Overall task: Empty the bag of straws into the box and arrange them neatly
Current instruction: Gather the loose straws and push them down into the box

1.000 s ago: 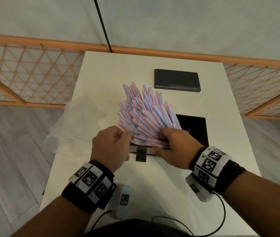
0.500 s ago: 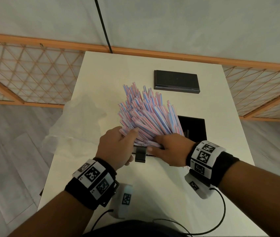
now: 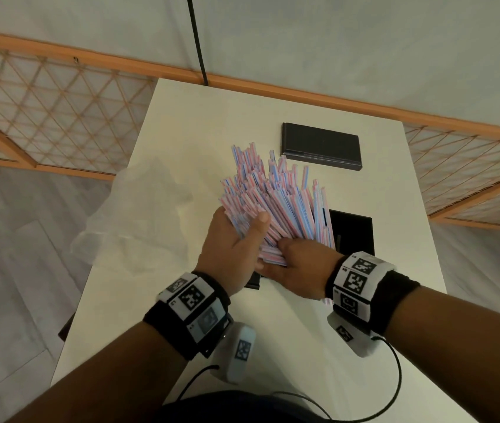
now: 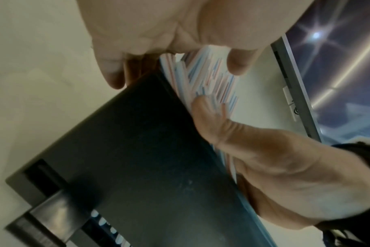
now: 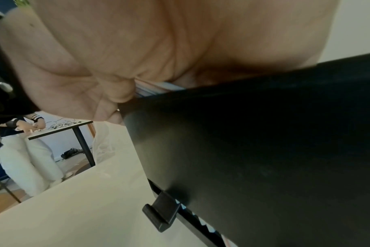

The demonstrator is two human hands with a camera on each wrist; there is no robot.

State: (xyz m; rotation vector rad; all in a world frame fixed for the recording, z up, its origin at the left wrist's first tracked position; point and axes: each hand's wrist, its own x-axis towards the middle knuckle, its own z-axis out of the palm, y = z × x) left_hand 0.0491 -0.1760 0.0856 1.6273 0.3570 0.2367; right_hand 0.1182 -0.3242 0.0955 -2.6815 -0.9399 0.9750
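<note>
Straws [image 3: 276, 206], thin pink-and-blue striped tubes, are fanning up at frame centre from the black rectangular box [image 3: 354, 232]. Left hand [image 3: 233, 254] and right hand [image 3: 300, 270] are both curling round the bundle's base. Crumpled clear bag [image 3: 139, 215] is lying at left; flat black lid [image 3: 322, 146] is sitting above.

I see black wristbands [image 3: 395, 296] carrying white tag blocks [image 3: 355, 277], white camera pods [image 3: 236, 352] beneath, thin black cables [image 3: 396, 377] trailing.
</note>
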